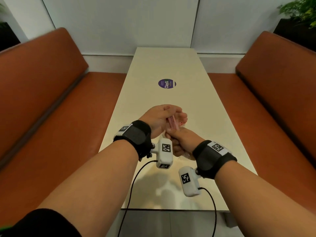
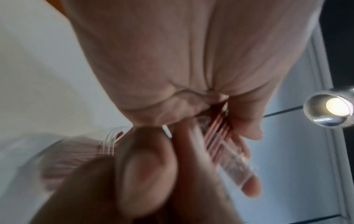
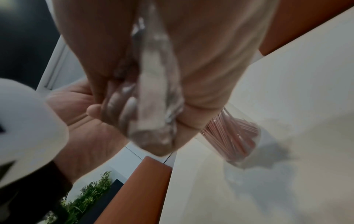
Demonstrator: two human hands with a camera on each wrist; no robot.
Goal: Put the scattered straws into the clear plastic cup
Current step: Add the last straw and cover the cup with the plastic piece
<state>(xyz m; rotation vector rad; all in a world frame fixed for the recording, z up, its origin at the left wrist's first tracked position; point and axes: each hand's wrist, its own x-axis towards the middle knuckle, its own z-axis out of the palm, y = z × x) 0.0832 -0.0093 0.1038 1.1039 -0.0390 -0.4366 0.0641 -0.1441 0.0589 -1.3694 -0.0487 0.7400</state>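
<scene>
My left hand [image 1: 168,117] is raised over the cream table [image 1: 153,69] and pinches a bundle of thin pink straws [image 1: 172,123]. The wrist view shows the straws [image 2: 216,128] between its fingertips, partly inside a clear sleeve. Just below it, my right hand [image 1: 180,142] grips crumpled clear plastic wrapper [image 3: 157,98], which trails out under the wrist [image 1: 187,156]. The clear plastic cup [image 3: 239,141] stands on the table beside the right hand and holds several pink straws. In the head view the hands hide most of it.
A round purple sticker [image 1: 167,84] lies further along the narrow table. Orange padded benches [image 1: 51,100] [image 1: 273,100] run along both sides. A white wall closes the far end, and a plant [image 1: 301,11] stands at the back right. Sensor cables hang off the table's near edge.
</scene>
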